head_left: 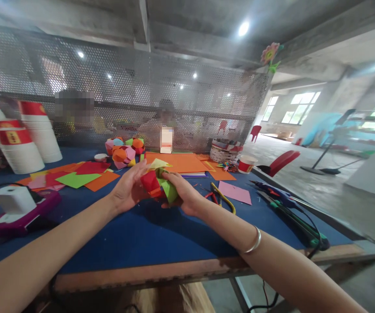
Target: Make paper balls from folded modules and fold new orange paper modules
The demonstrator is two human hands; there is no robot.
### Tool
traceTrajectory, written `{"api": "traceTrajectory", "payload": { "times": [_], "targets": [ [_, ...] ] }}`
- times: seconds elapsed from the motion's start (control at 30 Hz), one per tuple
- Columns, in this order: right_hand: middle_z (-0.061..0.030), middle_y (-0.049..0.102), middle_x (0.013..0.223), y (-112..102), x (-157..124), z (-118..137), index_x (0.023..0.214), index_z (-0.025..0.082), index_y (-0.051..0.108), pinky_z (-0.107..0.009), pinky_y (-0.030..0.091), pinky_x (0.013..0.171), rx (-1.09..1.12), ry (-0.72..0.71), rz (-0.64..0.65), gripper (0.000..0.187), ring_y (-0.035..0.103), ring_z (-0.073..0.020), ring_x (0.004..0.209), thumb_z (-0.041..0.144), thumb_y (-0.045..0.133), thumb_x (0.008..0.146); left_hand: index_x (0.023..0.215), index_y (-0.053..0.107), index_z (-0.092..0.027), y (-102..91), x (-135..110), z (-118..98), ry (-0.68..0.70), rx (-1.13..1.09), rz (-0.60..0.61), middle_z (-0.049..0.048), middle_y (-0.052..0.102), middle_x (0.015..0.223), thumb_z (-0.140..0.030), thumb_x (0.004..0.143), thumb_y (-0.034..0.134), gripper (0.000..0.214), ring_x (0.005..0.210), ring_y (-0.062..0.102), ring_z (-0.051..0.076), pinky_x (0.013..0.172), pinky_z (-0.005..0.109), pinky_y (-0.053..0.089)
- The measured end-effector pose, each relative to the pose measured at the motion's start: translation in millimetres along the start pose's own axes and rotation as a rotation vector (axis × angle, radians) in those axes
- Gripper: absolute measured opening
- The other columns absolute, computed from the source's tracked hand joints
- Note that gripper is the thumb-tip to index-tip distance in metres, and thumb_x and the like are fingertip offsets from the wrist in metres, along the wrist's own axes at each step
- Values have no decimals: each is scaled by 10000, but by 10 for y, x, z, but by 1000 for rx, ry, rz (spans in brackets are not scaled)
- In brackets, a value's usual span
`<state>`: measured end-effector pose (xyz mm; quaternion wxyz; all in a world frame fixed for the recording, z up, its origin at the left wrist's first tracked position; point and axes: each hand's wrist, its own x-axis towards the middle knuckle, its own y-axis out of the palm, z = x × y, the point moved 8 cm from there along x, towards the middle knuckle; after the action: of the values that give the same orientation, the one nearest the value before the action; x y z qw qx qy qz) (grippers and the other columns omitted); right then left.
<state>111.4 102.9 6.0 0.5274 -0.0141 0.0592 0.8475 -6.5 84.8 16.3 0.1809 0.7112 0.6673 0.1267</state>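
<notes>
Both hands are up over the blue desk (pixel 135 239), and between them sits the folded paper piece (pixel 156 184), a cluster of red, green and yellow units held just above the desk top. The left hand (pixel 127 189) cups it from the side, fingers (pixel 140 167) spread fairly wide along the red and yellow flaps. The right hand (pixel 184 193) closes round the green part, its fingers curled narrow on the paper.

It looks well under way but not finished. The piece has several units joined, yet the yellow flap on top stands loose and the shape is lumpy and open. Compare it with the finished paper balls (pixel 125 152) further back, which look round and closed. My read: somewhere around the middle, with more units to slot in and the shape to close.

Supplies are at hand: loose coloured sheets (pixel 76 178) to the left, an orange paper stack (pixel 177 161) behind the hands, a pink sheet (pixel 236 192) to the right. Scissors (pixel 221 198) lie just beside the right hand and a glue gun (pixel 277 193) lies further right, both untouched.
</notes>
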Motion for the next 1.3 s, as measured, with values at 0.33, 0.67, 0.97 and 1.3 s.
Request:
{"api": "traceTrajectory", "payload": {
  "times": [0.33, 0.67, 0.97, 1.3],
  "targets": [
    [-81, 664, 1121, -164, -7, 53, 1172, 222, 557, -230, 572, 434, -145, 55, -117, 321, 681, -175, 765, 488, 547, 992, 1140, 710, -194, 33, -45, 136, -108, 101, -39, 101, 771, 905, -395, 1026, 476, 329, 723, 746, 252, 623, 440, 650],
    [-45, 652, 894, -192, 28, 61, 1102, 235, 610, -236, 546, 486, -5, 50, -108, 376, 638, -187, 755, 574, 598, 938, 1248, 672, -237, 6, -28, 122, -176, 60, 58, 121, 785, 1033, -419, 963, 592, 347, 798, 774, 308, 659, 533, 650],
    [-80, 664, 1025, -233, 23, 92, 1178, 245, 571, -318, 593, 468, -34, 49, -149, 367, 655, -199, 721, 557, 497, 1000, 1233, 681, -198, 10, -15, 83, -200, -62, 129, 141, 794, 1038, -364, 992, 502, 342, 851, 785, 310, 700, 516, 659],
    [7, 675, 807, -399, 161, 71, 990, 233, 586, -216, 428, 471, -87, -40, -186, 256, 587, -116, 563, 486, 551, 971, 1325, 640, -187, -199, 70, -51, -100, -172, 17, 134, 800, 1014, -344, 956, 533, 415, 839, 774, 319, 701, 550, 649]
  ]
}}
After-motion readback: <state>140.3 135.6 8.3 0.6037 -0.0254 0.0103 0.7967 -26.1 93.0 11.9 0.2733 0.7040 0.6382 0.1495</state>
